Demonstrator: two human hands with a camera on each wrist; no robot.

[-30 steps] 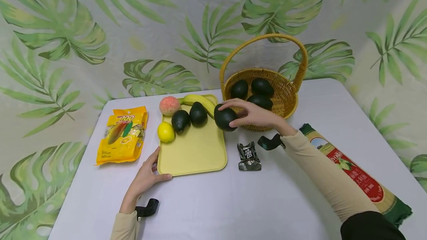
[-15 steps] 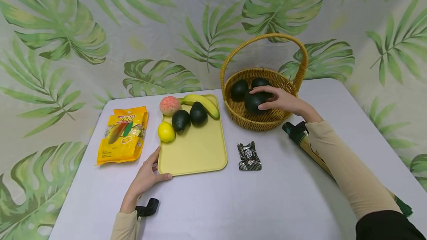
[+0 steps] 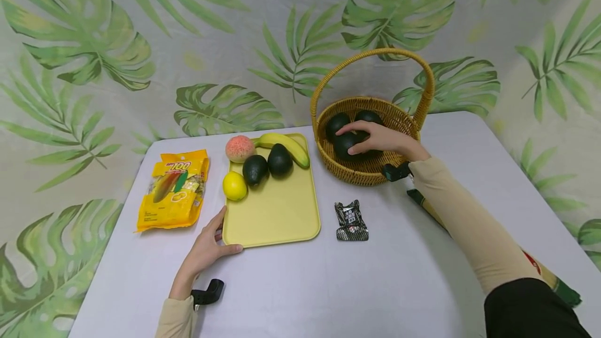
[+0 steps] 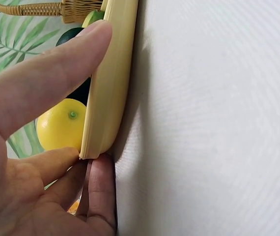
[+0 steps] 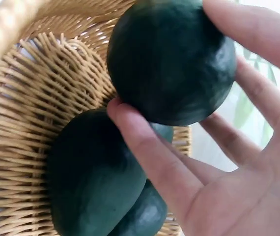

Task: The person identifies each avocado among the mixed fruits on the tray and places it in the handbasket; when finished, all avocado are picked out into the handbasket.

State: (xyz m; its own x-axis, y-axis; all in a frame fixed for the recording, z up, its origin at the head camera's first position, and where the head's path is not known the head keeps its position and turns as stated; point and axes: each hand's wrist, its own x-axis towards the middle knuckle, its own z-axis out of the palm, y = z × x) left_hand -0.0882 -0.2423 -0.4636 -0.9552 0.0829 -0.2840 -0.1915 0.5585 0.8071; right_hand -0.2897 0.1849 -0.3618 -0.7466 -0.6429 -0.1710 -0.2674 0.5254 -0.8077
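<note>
In the head view my right hand [image 3: 382, 141] is inside the wicker basket [image 3: 349, 176], gripping a dark green avocado [image 3: 345, 145] between thumb and fingers. The right wrist view has this round avocado [image 5: 172, 64] above other avocados [image 5: 93, 177] lying in the basket. My left hand [image 3: 205, 246] holds the front left corner of a yellow tray [image 3: 272, 218], its thumb along the front edge and fingers at the left side. On the tray lie a lemon [image 3: 234, 185], a peach [image 3: 240, 148], a banana [image 3: 296, 151] and two avocados [image 3: 255, 170].
A yellow candy bag [image 3: 173, 192] lies left of the tray. Between tray and basket front sits a small black wrapped packet [image 3: 351, 220]. A long pasta package [image 3: 559, 286] lies at the right, partly hidden under my right arm. The basket's tall handle [image 3: 375, 52] arches over it.
My right hand has carried the avocado from the tray's right edge into the basket, then shifted it slightly left there. My left hand has stayed at the tray corner.
</note>
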